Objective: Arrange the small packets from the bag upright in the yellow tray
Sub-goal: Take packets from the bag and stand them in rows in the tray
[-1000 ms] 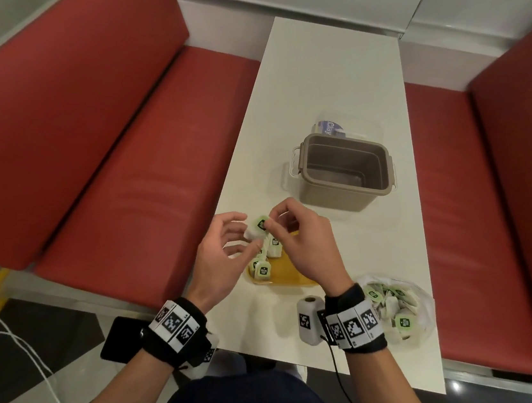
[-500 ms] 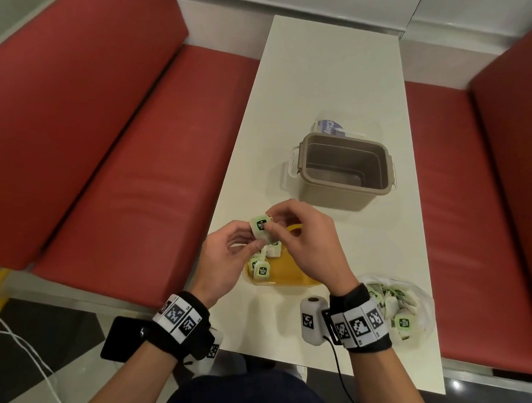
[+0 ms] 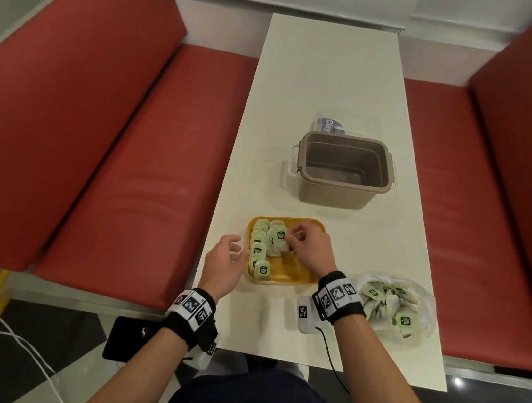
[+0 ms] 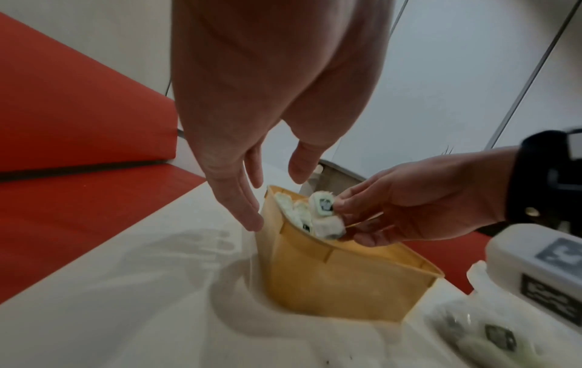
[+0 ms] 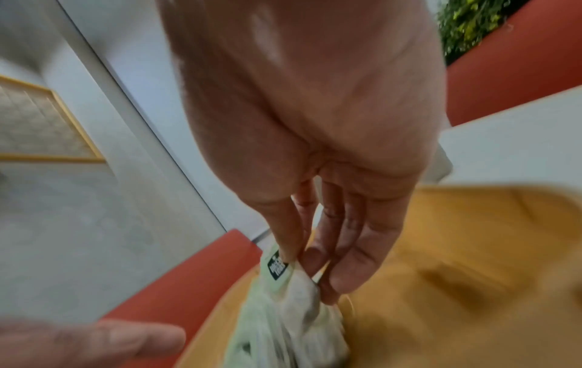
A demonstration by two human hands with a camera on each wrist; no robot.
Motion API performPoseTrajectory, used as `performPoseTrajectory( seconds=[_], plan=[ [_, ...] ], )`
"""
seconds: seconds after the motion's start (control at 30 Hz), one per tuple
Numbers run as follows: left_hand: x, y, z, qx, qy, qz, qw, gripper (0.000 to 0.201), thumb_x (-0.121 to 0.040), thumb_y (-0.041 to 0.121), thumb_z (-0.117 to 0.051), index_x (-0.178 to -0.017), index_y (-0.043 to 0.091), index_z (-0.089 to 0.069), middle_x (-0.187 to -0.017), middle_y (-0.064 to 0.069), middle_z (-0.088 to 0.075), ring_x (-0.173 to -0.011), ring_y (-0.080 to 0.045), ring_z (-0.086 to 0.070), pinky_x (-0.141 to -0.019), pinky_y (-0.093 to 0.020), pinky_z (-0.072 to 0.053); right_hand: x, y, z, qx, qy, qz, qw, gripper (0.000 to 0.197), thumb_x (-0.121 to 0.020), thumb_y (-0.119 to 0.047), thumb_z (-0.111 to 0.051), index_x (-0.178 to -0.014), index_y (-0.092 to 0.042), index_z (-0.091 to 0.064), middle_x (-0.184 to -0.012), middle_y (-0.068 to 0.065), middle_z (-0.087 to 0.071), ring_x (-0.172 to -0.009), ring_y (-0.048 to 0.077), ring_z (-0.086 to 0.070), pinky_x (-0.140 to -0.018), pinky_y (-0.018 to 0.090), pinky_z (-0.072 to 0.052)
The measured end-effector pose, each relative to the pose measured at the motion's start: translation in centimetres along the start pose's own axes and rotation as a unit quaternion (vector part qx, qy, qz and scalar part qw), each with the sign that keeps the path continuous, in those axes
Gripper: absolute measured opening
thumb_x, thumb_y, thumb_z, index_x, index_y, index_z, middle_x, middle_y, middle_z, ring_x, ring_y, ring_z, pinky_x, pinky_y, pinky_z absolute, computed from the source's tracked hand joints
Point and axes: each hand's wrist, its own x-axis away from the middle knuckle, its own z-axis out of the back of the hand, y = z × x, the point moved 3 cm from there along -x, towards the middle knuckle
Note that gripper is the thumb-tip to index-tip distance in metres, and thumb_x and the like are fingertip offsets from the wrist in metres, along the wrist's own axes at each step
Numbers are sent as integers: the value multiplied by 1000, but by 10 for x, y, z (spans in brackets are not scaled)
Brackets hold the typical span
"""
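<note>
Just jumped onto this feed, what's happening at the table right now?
A person is filling the yellow tray with small packets. The right hand pinches one packet and is setting it upright beside a row of packets already standing along the tray's left side. The left hand hovers open beside the tray, holding nothing. More packets wait in the clear bag on the right, near the table edge.
</note>
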Motion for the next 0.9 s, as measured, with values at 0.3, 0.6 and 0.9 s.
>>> performPoseTrajectory(
  seconds=[0.3,0.6,0.9],
  plan=[
    [-5,-7,-17,-53,-35,2,998,47,-104,19,-63,-151,23,-56,-125,-10,-74,-111,-28,-71,-99,-43,-58,-22,28,-46,49,-40,-85,994,17,-102,-24,-71,-87,-29,-65,-103,6,-76,-101,31,-73,-98,47,-60],
    [-5,-9,-16,-64,-48,-1,997,51,-103,16,-65,-152,25,-56,-119,-7,-74,-91,-19,-74,-83,-30,-58,-10,35,-53,33,-22,-120,992,56,-82,-25,-94,-126,-16,-62,-116,5,-73,-106,24,-71,-97,40,-61],
    [-1,-6,-14,-58,-54,-2,997,50,-102,12,-64,-150,26,-57,-110,-2,-70,-87,-15,-74,-76,-24,-56,-12,21,-58,58,29,-70,995,31,-89,-11,-85,-119,-18,-80,-109,7,-82,-102,27,-77,-96,43,-63]
  ],
)
